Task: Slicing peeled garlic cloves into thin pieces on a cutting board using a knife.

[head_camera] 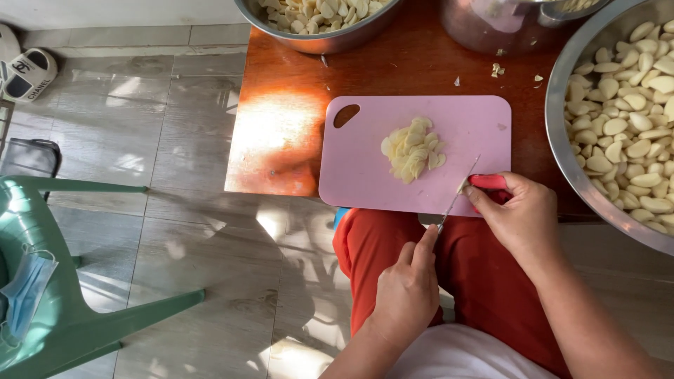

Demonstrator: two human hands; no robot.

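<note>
- Gripping a knife [456, 193]: left hand [407, 291] is closing around the handle, index finger lying along the blade's back, blade running up and away toward the right hand.
- Right hand [516, 214] is closing its fingertips on a garlic clove [463, 185] at the knife tip; red-covered fingertips [488, 182] are pinning it down.
- Clove is sitting on the near right edge of a pink cutting board [365, 168], touching the blade tip, just left of the right hand.
- Pile of sliced garlic [413, 149] is lying mid-board, beyond both hands, apart from the blade.
- Board is resting on a reddish wooden worktop [281, 133], its near edge just ahead of the hands.
- Large steel bowl [569, 140] of peeled cloves is standing right of the right hand, close to it; its rim is overhanging the worktop edge.
- Second steel bowl [330, 43] of garlic is sitting far beyond the left hand, at the worktop's back edge.
- Steel pot [484, 31] is standing beyond the board, between the two bowls.
- Red trousers [477, 274] are showing under both hands.
- Green plastic chair [63, 281] with a blue face mask [24, 295] hanging on it is standing well left of the left hand, on the grey floor [175, 182].
</note>
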